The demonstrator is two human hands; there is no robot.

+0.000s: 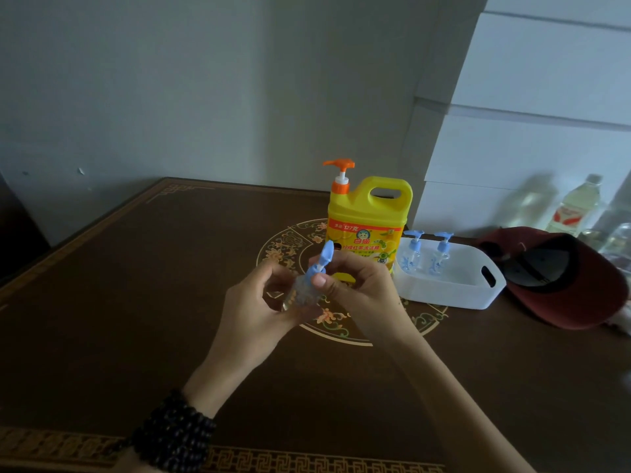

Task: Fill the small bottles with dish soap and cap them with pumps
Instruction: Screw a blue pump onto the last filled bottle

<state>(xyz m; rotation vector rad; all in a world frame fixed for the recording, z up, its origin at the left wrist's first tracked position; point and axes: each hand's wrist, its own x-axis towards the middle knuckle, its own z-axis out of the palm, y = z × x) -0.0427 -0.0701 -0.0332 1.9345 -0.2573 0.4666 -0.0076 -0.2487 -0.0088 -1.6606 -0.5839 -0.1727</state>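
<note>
A small clear bottle [297,294] sits tilted in my left hand [259,303], above the middle of the table. Its blue pump [320,262] is on the neck, and my right hand [355,288] pinches the pump's collar with thumb and fingers. Behind my hands stands the big yellow dish soap jug [370,220] with an orange pump. To its right, a white tray [454,295] holds two small clear bottles [411,256] [439,259], each upright with a blue pump on top.
The brown table [136,302] has a gold pattern and a wall behind it. A red and black cap [560,274] lies right of the tray. Plastic bottles [577,206] stand at the far right by white panels. Dark beads [174,435] circle my left wrist.
</note>
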